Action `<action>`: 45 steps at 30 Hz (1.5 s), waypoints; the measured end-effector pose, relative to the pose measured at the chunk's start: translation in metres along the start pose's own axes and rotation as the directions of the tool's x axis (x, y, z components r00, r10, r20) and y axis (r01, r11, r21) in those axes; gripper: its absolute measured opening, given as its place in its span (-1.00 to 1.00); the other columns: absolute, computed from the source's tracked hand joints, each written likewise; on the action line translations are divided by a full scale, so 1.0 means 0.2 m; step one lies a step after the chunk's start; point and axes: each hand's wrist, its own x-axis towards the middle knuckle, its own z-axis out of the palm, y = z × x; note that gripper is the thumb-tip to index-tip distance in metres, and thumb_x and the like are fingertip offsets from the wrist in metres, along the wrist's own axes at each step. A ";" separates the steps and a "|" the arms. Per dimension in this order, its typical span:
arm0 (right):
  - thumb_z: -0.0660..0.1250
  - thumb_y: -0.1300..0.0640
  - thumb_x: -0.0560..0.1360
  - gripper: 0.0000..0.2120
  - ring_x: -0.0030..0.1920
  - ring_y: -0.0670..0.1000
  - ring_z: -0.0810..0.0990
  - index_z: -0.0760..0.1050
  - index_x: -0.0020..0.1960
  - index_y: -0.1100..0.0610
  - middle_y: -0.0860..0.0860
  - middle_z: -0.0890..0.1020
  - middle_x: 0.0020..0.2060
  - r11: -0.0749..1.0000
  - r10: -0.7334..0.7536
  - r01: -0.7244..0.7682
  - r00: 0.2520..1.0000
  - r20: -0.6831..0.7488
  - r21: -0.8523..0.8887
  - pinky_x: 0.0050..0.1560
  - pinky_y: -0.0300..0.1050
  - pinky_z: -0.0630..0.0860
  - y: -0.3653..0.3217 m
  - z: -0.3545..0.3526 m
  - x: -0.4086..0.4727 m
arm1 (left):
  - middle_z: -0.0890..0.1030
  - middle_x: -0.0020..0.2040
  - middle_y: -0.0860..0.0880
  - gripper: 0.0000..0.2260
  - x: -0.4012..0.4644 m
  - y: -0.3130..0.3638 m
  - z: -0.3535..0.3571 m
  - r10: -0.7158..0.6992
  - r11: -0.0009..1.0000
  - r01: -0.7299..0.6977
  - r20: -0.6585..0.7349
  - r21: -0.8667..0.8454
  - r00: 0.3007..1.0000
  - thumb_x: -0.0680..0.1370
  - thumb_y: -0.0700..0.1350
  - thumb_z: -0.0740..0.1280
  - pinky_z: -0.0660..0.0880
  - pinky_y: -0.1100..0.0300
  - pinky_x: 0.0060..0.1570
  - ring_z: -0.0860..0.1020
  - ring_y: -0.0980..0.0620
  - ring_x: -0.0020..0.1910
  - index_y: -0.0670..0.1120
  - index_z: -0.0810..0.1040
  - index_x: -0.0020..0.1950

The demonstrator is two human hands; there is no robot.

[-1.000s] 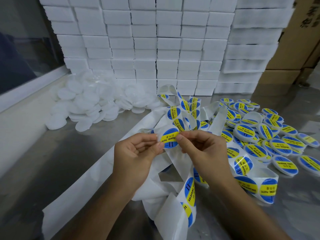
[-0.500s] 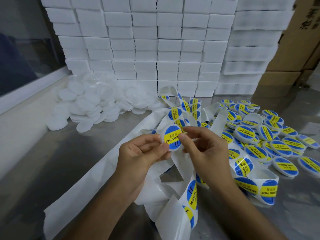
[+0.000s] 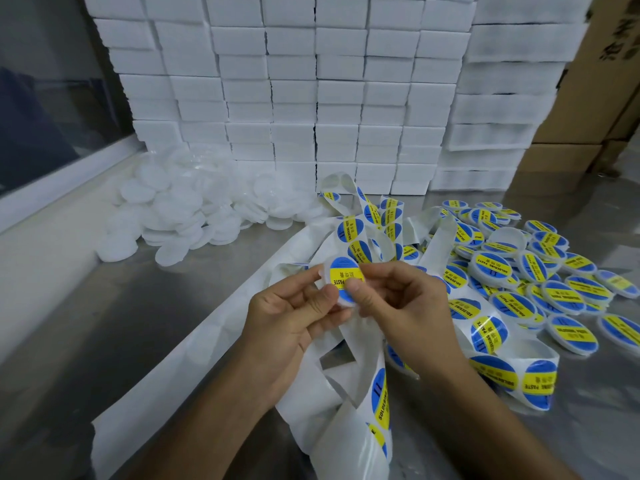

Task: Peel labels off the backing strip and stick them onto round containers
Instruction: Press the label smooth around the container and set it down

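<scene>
Roughly midway: labelled containers (image 3: 530,271) crowd the right of the frame, while a heap of bare white containers (image 3: 180,216) at centre left awaits labels, and the backing strip (image 3: 377,396) at lower centre carries more stickers. At centre, the left hand (image 3: 294,327) pinches a round container (image 3: 341,284) by its edge; the right hand (image 3: 401,306) has its fingers (image 3: 356,294) pressing the blue-and-yellow label (image 3: 343,277) onto it, above the tabletop (image 3: 104,341).

— What sort of place is this?
— A packing workshop. Stacked white foam boxes (image 3: 311,98) wall off twelve o'clock, brown cardboard cartons (image 3: 595,98) at two, blank white round plastic containers (image 3: 180,216) heaped at ten, blue-and-yellow labelled round containers (image 3: 540,271) at three, on a steel bench (image 3: 114,327).
</scene>
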 end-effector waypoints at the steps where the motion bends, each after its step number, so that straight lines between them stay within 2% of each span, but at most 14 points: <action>1: 0.53 -0.10 0.29 -0.73 -0.25 0.13 0.68 0.67 -0.08 0.00 0.03 0.73 -0.20 1.000 0.004 -0.004 1.000 0.014 0.006 -0.15 -0.02 0.64 0.01 0.01 -0.01 | 0.71 -0.01 -0.19 -0.65 0.00 0.00 0.00 0.004 1.000 -0.004 0.023 -0.001 1.000 0.22 -0.09 0.54 0.61 0.19 -0.14 0.70 -0.10 -0.03 -0.06 0.72 0.00; 3: 0.55 -0.17 0.26 -0.65 -0.20 0.20 0.68 0.66 -0.07 0.01 0.05 0.72 -0.20 1.000 0.023 -0.023 0.999 0.029 0.018 -0.12 0.06 0.64 0.02 0.02 -0.01 | 0.71 -0.03 -0.20 -0.60 0.00 0.00 0.00 0.006 1.000 -0.006 0.052 0.004 0.999 0.23 -0.12 0.53 0.61 0.19 -0.14 0.70 -0.10 -0.04 -0.12 0.70 0.06; 7: 0.44 -0.01 0.38 -0.75 -0.41 -0.06 0.60 0.59 -0.17 0.20 0.01 0.68 -0.36 0.999 0.030 -0.030 0.999 0.014 0.036 -0.35 -0.24 0.55 0.02 0.01 0.01 | 0.70 -0.06 -0.22 -0.57 -0.01 -0.01 0.00 -0.029 0.999 0.028 0.054 0.024 0.998 0.20 -0.14 0.54 0.62 0.17 -0.19 0.70 -0.09 -0.11 -0.13 0.70 0.06; 10: 0.42 0.02 0.41 -0.76 -0.42 -0.08 0.60 0.59 -0.16 0.22 0.01 0.68 -0.37 0.999 0.015 -0.016 1.000 0.023 0.030 -0.38 -0.25 0.54 0.02 0.00 0.01 | 0.70 -0.01 -0.19 -0.59 -0.01 -0.02 0.00 -0.022 0.998 0.017 0.081 0.053 0.997 0.22 -0.09 0.54 0.61 0.18 -0.16 0.70 -0.08 -0.07 -0.08 0.71 0.06; 14: 0.56 -0.23 0.22 -0.50 -0.28 0.25 0.63 0.57 -0.11 0.15 0.17 0.65 -0.31 0.999 0.039 -0.039 0.999 -0.031 -0.009 -0.23 0.08 0.61 0.03 0.02 -0.01 | 0.70 -0.02 -0.20 -0.51 0.00 -0.01 -0.02 0.016 0.997 -0.024 0.092 0.080 0.996 0.25 -0.04 0.59 0.61 0.13 -0.11 0.69 -0.07 -0.08 -0.17 0.66 0.13; 16: 0.56 -0.30 0.19 -0.39 -0.32 0.33 0.58 0.50 -0.20 0.22 0.24 0.59 -0.37 0.998 0.040 -0.043 0.996 -0.080 -0.036 -0.31 0.15 0.56 0.03 0.02 -0.01 | 0.70 0.04 -0.18 -0.54 -0.01 -0.01 -0.03 0.012 0.984 -0.038 0.147 0.173 0.989 0.35 -0.02 0.59 0.61 0.10 -0.04 0.68 -0.11 0.02 -0.14 0.64 0.18; 18: 0.52 -0.28 0.28 -0.38 -0.43 0.28 0.54 0.41 -0.27 0.28 0.26 0.55 -0.45 0.998 0.017 -0.024 0.995 -0.093 -0.065 -0.42 0.09 0.51 0.02 0.00 0.00 | 0.69 0.09 -0.12 -0.65 -0.01 -0.02 -0.03 0.011 0.959 -0.069 0.209 0.274 0.978 0.42 0.02 0.51 0.59 0.07 0.03 0.65 -0.13 0.11 0.00 0.66 0.18; 22: 0.39 -0.10 0.41 -0.57 -0.49 0.01 0.57 0.43 -0.27 0.28 0.16 0.61 -0.44 0.999 -0.013 0.010 0.999 -0.049 -0.051 -0.44 -0.16 0.50 0.01 -0.01 0.01 | 0.69 0.07 -0.17 -0.60 0.00 -0.02 -0.05 0.021 0.966 -0.056 0.141 0.253 0.990 0.34 0.02 0.56 0.59 0.02 0.02 0.65 -0.18 0.07 -0.05 0.67 0.14; 25: 0.41 0.02 0.42 -0.78 -0.43 -0.03 0.58 0.54 -0.06 0.16 0.12 0.66 -0.37 1.000 -0.022 0.022 0.999 0.029 -0.016 -0.37 -0.16 0.52 0.01 -0.01 0.01 | 0.69 0.05 -0.20 -0.59 0.02 -0.01 -0.05 0.069 0.975 -0.088 0.100 0.205 0.993 0.34 -0.04 0.54 0.60 0.10 -0.08 0.67 -0.18 -0.01 -0.19 0.67 0.13; 27: 0.47 0.06 0.38 -0.73 -0.37 -0.02 0.60 0.58 0.05 0.09 0.09 0.68 -0.30 0.999 -0.033 0.036 0.995 0.096 -0.025 -0.31 -0.09 0.57 0.01 -0.01 0.01 | 0.70 0.03 -0.18 -0.62 0.02 0.00 -0.06 0.088 0.979 -0.099 0.067 0.180 0.994 0.34 -0.08 0.45 0.61 0.12 -0.13 0.68 -0.16 -0.03 -0.21 0.64 0.11; 33: 0.51 0.17 0.30 -0.77 -0.37 -0.08 0.63 0.60 -0.06 0.11 0.02 0.72 -0.25 0.996 0.011 -0.026 0.985 0.173 0.084 -0.30 -0.27 0.56 0.01 -0.02 0.02 | 0.71 -0.06 -0.15 -0.70 0.03 -0.01 -0.08 0.138 0.956 -0.121 -0.044 0.266 0.989 0.30 -0.05 0.45 0.63 0.07 -0.20 0.69 -0.17 -0.09 -0.15 0.69 -0.03; 38: 0.48 0.06 0.36 -0.77 -0.52 -0.08 0.50 0.53 -0.24 0.21 0.02 0.59 -0.48 0.996 0.019 -0.023 0.999 0.049 0.084 -0.52 -0.25 0.43 0.00 -0.01 0.01 | 0.72 -0.12 -0.13 -0.69 0.02 -0.01 -0.06 0.130 0.940 -0.130 0.019 0.315 0.991 0.24 -0.02 0.53 0.61 0.18 -0.30 0.71 -0.11 -0.14 -0.05 0.73 -0.04; 42: 0.39 0.09 0.44 -0.75 -0.55 -0.09 0.51 0.52 -0.21 0.30 0.03 0.61 -0.48 0.997 0.018 -0.023 0.998 0.054 0.079 -0.54 -0.27 0.43 0.01 -0.01 0.01 | 0.72 -0.16 -0.16 -0.77 0.02 -0.01 -0.04 0.112 0.949 -0.099 -0.027 0.299 0.993 0.25 -0.09 0.52 0.60 0.19 -0.35 0.71 -0.14 -0.19 -0.07 0.72 -0.12; 45: 0.36 0.25 0.50 -0.96 -0.46 -0.11 0.57 0.57 -0.10 0.23 0.02 0.68 -0.35 0.996 0.018 -0.025 0.996 0.083 0.086 -0.42 -0.28 0.49 0.03 0.00 0.00 | 0.71 -0.15 -0.17 -0.82 0.03 0.00 -0.05 0.121 0.962 -0.093 -0.097 0.255 0.988 0.27 -0.12 0.50 0.60 0.18 -0.35 0.70 -0.14 -0.22 -0.08 0.72 -0.16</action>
